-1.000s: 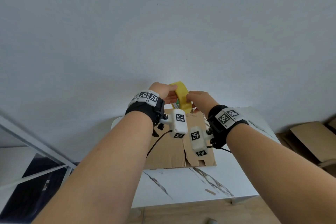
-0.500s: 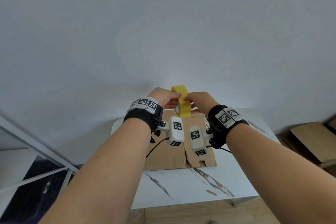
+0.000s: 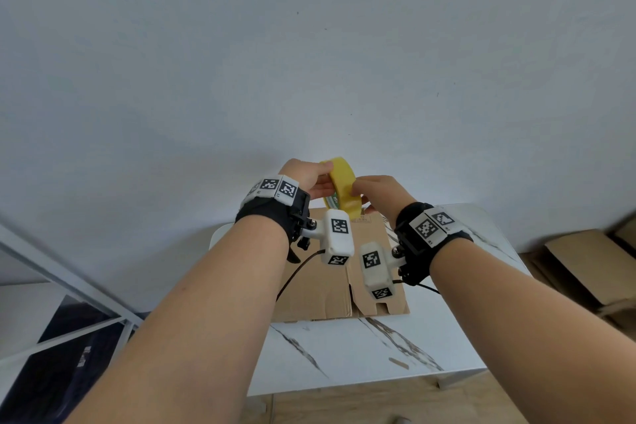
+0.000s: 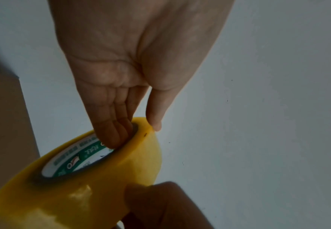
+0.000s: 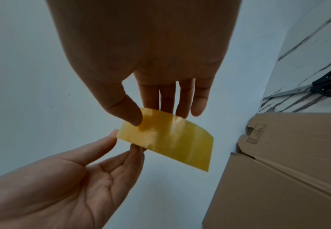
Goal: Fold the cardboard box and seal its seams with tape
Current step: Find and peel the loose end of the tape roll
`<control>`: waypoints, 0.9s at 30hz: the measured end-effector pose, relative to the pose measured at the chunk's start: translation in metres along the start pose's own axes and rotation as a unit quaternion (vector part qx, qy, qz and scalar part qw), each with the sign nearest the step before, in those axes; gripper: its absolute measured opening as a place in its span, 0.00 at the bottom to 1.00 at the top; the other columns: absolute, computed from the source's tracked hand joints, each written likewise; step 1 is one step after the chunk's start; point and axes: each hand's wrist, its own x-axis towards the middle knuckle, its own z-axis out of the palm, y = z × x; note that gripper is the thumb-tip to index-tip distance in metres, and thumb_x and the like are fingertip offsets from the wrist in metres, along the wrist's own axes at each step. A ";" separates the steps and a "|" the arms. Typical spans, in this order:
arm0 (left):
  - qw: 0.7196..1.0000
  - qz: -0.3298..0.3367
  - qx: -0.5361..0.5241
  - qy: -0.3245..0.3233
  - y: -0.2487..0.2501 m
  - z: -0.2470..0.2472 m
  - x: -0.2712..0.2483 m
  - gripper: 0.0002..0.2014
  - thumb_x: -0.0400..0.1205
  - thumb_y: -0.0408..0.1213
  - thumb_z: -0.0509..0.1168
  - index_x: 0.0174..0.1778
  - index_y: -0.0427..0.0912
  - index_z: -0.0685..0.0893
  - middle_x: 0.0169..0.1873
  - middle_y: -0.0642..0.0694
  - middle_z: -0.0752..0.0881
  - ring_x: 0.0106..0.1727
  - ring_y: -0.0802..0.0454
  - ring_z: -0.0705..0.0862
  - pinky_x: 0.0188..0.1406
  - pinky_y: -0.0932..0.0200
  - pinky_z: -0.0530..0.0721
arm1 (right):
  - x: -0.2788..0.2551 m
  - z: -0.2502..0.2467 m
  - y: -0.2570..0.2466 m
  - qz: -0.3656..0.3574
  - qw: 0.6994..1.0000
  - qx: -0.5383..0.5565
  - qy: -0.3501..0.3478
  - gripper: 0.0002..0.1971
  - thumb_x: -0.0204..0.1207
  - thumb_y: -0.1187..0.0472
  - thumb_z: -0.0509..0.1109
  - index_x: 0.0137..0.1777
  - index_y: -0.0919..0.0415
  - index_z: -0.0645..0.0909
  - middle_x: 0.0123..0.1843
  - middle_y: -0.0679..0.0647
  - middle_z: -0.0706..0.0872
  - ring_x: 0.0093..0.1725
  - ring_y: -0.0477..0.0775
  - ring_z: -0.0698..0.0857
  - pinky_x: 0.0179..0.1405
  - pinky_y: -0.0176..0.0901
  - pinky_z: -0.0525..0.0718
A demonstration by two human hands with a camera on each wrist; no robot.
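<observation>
I hold a yellow tape roll (image 3: 344, 186) in the air above the flat cardboard box (image 3: 330, 289), which lies unfolded on the table. My left hand (image 3: 309, 179) grips the tape roll (image 4: 86, 178) with its fingers (image 4: 113, 131) hooked into the core and the thumb on the outer rim. My right hand (image 3: 375, 193) pinches the roll's outer face (image 5: 168, 139) between thumb and fingers. The box's printed flap (image 5: 290, 139) shows at the right of the right wrist view.
The white marble-patterned table (image 3: 361, 354) stands against a plain wall. Black-handled scissors (image 5: 317, 88) lie on it beyond the box. More flat cardboard (image 3: 581, 262) lies on the floor at the right. A metal frame (image 3: 51, 286) stands at the left.
Both hands have turned and shifted the roll slightly while holding it up; the grip on it stays much the same. The box has not moved.
</observation>
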 end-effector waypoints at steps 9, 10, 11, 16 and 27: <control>0.996 0.001 0.084 -0.044 0.002 0.001 -0.008 0.17 0.80 0.31 0.69 0.61 0.24 0.81 0.52 0.30 0.87 0.50 0.40 0.87 0.52 0.54 0.88 | 0.001 0.003 -0.012 0.032 0.999 0.013 0.039 0.06 0.73 0.64 0.67 0.47 0.64 0.83 0.47 0.60 0.84 0.45 0.61 0.82 0.48 0.51 0.81; 0.995 0.003 0.087 -0.049 0.001 0.001 -0.009 0.16 0.80 0.30 0.69 0.61 0.23 0.81 0.51 0.30 0.86 0.49 0.40 0.87 0.52 0.54 0.87 | 0.002 0.003 -0.014 0.041 0.998 0.012 0.041 0.06 0.74 0.64 0.67 0.48 0.65 0.82 0.48 0.61 0.84 0.45 0.62 0.82 0.48 0.51 0.80; 0.995 0.007 0.088 -0.049 0.001 0.002 -0.010 0.16 0.80 0.29 0.68 0.61 0.22 0.81 0.51 0.30 0.86 0.48 0.40 0.86 0.52 0.54 0.87 | 0.002 0.003 -0.016 0.049 0.998 0.010 0.040 0.06 0.74 0.65 0.66 0.48 0.66 0.80 0.49 0.62 0.83 0.45 0.63 0.82 0.48 0.51 0.80; 0.996 0.024 0.077 -0.031 0.001 0.007 -0.011 0.18 0.80 0.29 0.69 0.61 0.19 0.79 0.52 0.26 0.85 0.45 0.39 0.86 0.53 0.52 0.87 | 0.003 0.003 -0.018 0.057 0.998 -0.004 0.040 0.04 0.75 0.68 0.61 0.47 0.67 0.76 0.49 0.62 0.79 0.43 0.62 0.78 0.43 0.47 0.78; 1.000 -0.003 -0.002 0.000 0.009 0.005 -0.010 0.17 0.83 0.26 0.64 0.65 0.18 0.76 0.52 0.26 0.84 0.44 0.38 0.86 0.50 0.49 0.86 | -0.006 0.000 -0.011 0.043 0.998 -0.023 0.028 0.10 0.73 0.67 0.61 0.32 0.58 0.69 0.40 0.56 0.71 0.38 0.54 0.70 0.34 0.42 0.69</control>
